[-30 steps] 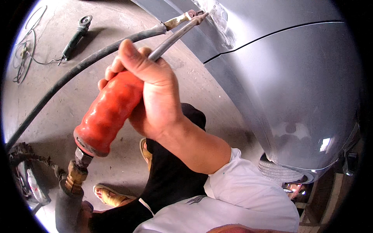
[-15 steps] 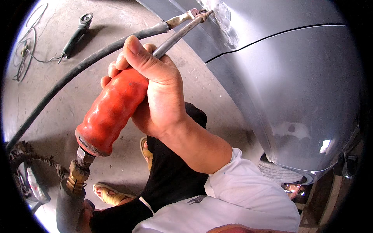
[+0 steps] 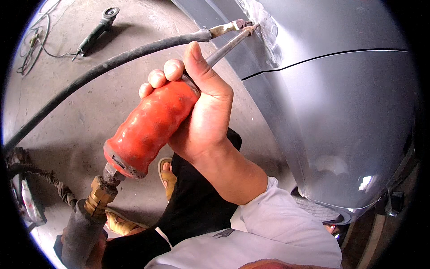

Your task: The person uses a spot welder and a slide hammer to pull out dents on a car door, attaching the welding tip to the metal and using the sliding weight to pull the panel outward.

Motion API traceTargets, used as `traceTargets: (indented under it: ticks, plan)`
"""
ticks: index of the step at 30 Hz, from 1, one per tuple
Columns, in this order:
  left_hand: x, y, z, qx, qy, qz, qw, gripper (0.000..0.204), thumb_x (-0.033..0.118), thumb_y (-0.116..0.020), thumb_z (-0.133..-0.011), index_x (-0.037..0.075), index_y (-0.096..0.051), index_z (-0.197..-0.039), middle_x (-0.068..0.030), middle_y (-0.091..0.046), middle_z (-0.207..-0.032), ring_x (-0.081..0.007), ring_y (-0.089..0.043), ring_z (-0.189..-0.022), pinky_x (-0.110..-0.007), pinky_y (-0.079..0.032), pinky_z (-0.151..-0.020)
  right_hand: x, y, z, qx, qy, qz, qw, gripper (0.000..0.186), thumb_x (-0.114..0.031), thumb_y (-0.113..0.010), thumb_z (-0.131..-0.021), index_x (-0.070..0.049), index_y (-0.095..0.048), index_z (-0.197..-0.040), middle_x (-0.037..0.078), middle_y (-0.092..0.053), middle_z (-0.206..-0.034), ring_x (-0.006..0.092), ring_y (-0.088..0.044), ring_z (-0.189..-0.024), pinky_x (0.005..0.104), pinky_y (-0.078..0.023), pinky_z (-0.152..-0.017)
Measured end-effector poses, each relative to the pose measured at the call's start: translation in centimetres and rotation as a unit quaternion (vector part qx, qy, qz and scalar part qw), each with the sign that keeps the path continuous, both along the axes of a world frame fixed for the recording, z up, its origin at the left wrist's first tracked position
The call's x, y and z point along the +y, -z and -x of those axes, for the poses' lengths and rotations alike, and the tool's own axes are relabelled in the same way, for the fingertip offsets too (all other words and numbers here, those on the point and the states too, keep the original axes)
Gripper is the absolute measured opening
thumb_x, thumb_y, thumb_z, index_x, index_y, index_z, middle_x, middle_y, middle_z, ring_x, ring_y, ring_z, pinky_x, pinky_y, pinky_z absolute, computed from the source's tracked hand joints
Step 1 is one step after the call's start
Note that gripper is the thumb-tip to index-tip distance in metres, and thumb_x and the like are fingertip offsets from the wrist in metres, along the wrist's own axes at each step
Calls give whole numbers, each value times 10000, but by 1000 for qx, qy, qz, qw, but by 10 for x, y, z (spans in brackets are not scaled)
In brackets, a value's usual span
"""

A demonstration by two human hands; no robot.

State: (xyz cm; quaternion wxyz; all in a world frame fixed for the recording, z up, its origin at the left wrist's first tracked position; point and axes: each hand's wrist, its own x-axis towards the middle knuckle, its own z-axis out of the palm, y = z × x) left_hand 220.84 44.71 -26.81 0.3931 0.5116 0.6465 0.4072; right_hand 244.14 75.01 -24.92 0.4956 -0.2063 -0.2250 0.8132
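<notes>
My right hand is wrapped round the lumpy red grip of a dent puller, with the thumb raised along its upper end. The tool's thin metal rod slants up and away, its tip at a shiny bare-metal patch on the grey car body panel. A lug on a thick black cable joins the rod near the tip. A brass fitting connects the grip's lower end to a dark grey tube. Some skin of what seems to be my left hand shows beside that tube; its fingers are hidden.
An angle grinder with its cord lies on the concrete floor at the far left. Dark hoses and a frame stand at the left edge. A tyre is under the panel at the lower right. My sandalled feet are below.
My right hand, the red grip and the cable have shifted right in the view. The car panel and grinder have also shifted right and slightly down, so the view itself has moved.
</notes>
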Motion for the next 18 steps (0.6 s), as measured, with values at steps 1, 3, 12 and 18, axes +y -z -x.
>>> traceTargets:
  ticks: [1, 3, 12, 18]
  plan:
    - [6, -6, -2, 46, -3, -51, 998, 261, 118, -682, -921, -2, -660, -1152, -150, -657, -1029, -319, -643, -1005, -442, -528, -911, 2, 1, -2, -5, -4, 0, 1000, 326, -404, -650, -996, -133, -582, -829, -2, -604, -793, 194, -613, -824, 416, -528, -812]
    - [11, -14, -2, 119, -15, -134, 984, 199, 77, -675, -924, -12, -697, -1100, -146, -675, -972, -315, -653, -975, -435, -531, -891, 6, 0, -8, 8, -8, -5, 1000, 327, -406, -650, -996, -135, -585, -824, -4, -605, -790, 190, -613, -821, 411, -527, -815]
    - [-20, 19, 9, -470, 65, 127, 871, 386, 169, -613, -1037, 25, -510, -1380, -49, -533, -749, -167, -501, -600, -368, -463, -601, 17, -3, -8, -59, -14, -19, 998, 344, -397, -675, -983, -97, -611, -829, 18, -600, -800, 193, -605, -822, 410, -531, -855]
    - [-30, 20, 4, -427, 32, 101, 898, 453, 207, -624, -1036, -31, -461, -1385, -63, -555, -711, -180, -522, -571, -380, -478, -602, 19, -1, -8, -56, -34, -42, 997, 358, -398, -684, -977, -77, -617, -832, 30, -598, -802, 191, -604, -833, 404, -528, -875]
